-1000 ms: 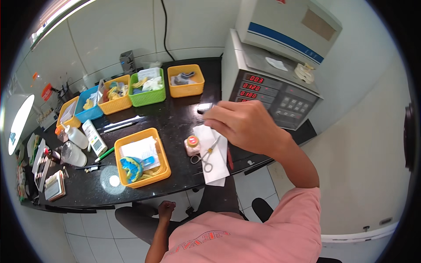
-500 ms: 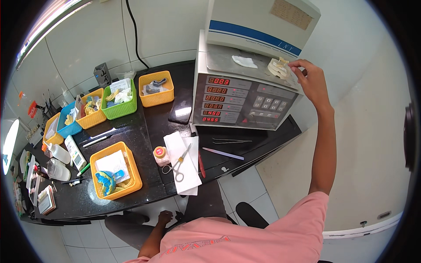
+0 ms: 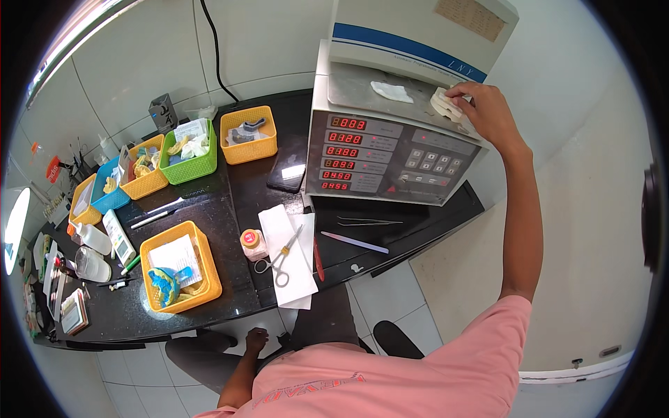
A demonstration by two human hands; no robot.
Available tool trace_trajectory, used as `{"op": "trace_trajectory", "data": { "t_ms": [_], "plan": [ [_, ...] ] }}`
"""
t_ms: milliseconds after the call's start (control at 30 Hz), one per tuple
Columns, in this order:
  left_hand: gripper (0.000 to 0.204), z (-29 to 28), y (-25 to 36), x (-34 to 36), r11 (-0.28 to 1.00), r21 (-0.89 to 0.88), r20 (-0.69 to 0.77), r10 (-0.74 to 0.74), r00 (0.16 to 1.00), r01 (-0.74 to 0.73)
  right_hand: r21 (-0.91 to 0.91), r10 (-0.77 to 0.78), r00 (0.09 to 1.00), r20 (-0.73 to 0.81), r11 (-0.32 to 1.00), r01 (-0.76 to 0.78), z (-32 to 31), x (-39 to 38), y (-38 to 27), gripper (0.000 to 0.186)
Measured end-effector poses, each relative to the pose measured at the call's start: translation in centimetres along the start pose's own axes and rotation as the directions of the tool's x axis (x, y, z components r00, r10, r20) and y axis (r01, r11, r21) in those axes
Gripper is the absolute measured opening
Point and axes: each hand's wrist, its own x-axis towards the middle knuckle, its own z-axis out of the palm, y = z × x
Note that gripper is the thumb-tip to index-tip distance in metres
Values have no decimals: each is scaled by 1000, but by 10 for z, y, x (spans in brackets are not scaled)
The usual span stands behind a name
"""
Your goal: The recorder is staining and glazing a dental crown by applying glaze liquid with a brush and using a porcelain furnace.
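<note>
My right hand [image 3: 475, 104] reaches up to the pale dental cast [image 3: 440, 104] at the right end of the machine's metal top, fingers bent and closed on it, partly hiding it. A white folded pad [image 3: 391, 91] lies to the cast's left. The machine [image 3: 382, 157] has red displays and a keypad on its front. My left hand [image 3: 256, 338] is low by my thigh, curled closed; what it holds, if anything, is hidden.
On the black desk [image 3: 230, 279] are several plastic baskets [image 3: 189, 164], a phone [image 3: 286, 172], a pink jar [image 3: 252, 244], scissors [image 3: 281, 259] on white paper, tweezers [image 3: 369, 222], bottles [image 3: 95, 240] and a lamp [image 3: 15, 226]. The machine's upper cover [image 3: 404, 35] stands behind.
My right hand has moved from above the desk up and right to the machine top, then closed over the cast. The camera's view has shifted. My left hand remains low.
</note>
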Motion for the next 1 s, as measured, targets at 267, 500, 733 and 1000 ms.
{"op": "trace_trajectory", "data": {
  "t_ms": [267,500,733,1000],
  "plan": [
    [15,-3,-18,7,993,-95,32,71,997,-68,40,54,998,-34,998,-53,0,3,-1,17],
    [17,2,-2,-4,998,-21,11,53,999,-53,37,1,997,-78,999,2,3,-2,3,19],
    [39,14,149,-87,844,428,311,198,930,-323,349,34,994,-104,937,4,4,-14,-61,16],
    [35,19,323,-182,923,-24,493,346,798,-384,712,-280,953,113,692,119,108,-99,-186,16]
  ]
}}
